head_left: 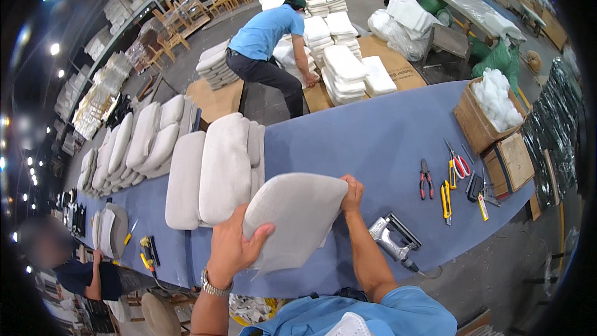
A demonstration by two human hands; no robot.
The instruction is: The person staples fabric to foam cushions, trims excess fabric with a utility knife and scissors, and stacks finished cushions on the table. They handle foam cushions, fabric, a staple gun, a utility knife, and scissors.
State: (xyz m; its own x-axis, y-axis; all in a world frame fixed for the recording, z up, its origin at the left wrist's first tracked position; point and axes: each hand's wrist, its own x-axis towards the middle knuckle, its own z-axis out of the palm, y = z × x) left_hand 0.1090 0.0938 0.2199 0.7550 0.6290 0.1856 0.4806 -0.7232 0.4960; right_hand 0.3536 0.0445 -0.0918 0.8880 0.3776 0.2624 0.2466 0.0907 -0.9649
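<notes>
A light grey upholstered seat pad (297, 216) is held up over the blue-covered table, tilted toward me. My left hand (235, 239) grips its left edge, thumb on the near face and the other fingers out of sight behind. At the pad's upper right corner, my right hand (352, 194) is closed around the edge. Loose threads or fabric hang from the pad's lower edge. Just left of it lie stacked pads of the same grey fabric (225, 168). A silver air stapler (395, 239) rests on the table beside my right forearm.
Pliers (426, 180), a yellow utility knife (446, 202) and red-handled scissors (460, 165) lie on the table's (367, 137) right. Behind them stands a cardboard box (482, 121) of white stuffing. A co-worker (264, 43) bends over white cushion stacks (345, 71); another person (93, 280) is at left.
</notes>
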